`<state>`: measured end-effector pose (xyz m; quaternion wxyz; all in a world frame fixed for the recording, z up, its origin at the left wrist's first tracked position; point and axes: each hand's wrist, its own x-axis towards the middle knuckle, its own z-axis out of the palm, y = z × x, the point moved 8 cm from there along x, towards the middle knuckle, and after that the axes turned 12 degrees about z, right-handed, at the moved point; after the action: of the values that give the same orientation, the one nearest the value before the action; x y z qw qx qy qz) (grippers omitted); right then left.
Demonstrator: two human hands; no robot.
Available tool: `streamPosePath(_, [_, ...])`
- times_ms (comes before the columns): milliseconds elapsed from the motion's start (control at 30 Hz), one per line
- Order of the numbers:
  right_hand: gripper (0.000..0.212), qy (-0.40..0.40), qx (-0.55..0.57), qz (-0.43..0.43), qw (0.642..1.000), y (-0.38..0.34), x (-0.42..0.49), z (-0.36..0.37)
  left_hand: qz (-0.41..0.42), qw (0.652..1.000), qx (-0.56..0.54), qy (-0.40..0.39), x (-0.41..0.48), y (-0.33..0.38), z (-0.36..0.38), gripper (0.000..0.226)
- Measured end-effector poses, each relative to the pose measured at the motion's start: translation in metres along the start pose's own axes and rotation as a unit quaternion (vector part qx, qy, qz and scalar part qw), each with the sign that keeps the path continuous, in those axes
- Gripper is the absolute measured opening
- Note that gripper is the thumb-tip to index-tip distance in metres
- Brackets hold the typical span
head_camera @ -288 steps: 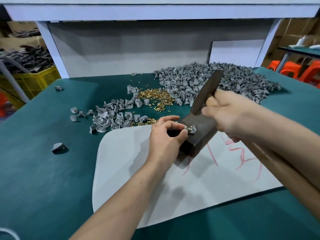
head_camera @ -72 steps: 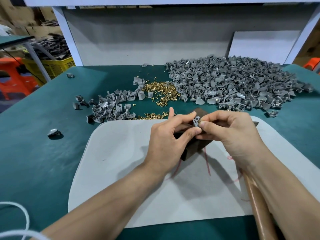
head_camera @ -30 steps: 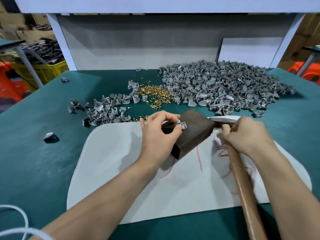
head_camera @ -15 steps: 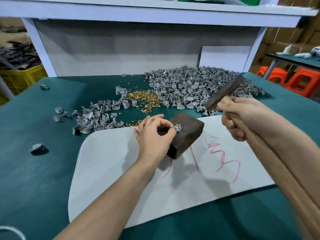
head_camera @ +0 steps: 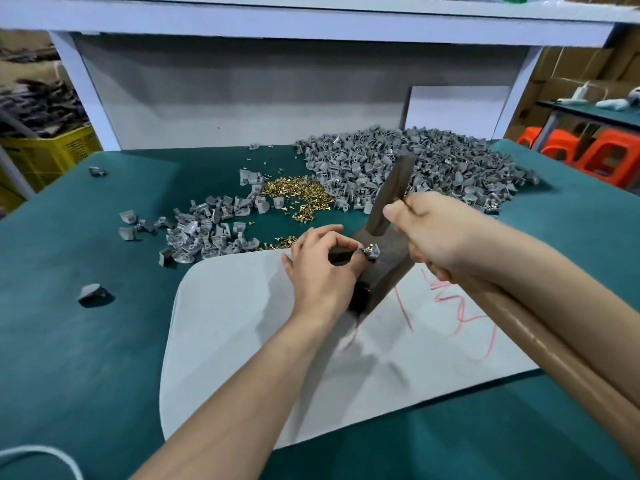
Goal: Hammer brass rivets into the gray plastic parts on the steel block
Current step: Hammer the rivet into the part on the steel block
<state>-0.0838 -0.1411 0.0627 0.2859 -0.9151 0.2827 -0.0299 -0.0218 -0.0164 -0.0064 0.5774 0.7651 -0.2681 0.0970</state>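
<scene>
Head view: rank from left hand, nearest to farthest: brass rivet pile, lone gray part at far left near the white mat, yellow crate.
1. brass rivet pile: just behind the left hand.
2. lone gray part: far left on the green table.
3. yellow crate: off the table, back left.

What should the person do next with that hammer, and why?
Probably bring the hammer down in a short tap. The right hand holds it raised above the steel block, where the left hand pinches a gray part with a brass rivet showing on top.
</scene>
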Motion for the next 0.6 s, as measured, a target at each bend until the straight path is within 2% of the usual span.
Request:
streamPosePath(233, [0.039, -0.013, -0.034, 0.000, 0.999, -0.004, -0.005, 0.003, -0.002, 1.000, -0.005, -0.001, -0.001, 0.001, 0.001, 0.029])
streamPosePath(500, [0.039, 0.047, 0.000, -0.048, 0.998, -0.019, -0.013, -0.030, 0.007, 1.000, -0.003, 0.006, -0.002, 0.002, 0.000, 0.029])
streamPosePath(600, [0.039, 0.032, -0.009, -0.035, 0.999, -0.016, -0.013, -0.019, 0.005, 1.000, -0.011, 0.006, -0.002, 0.002, 0.000, 0.028])
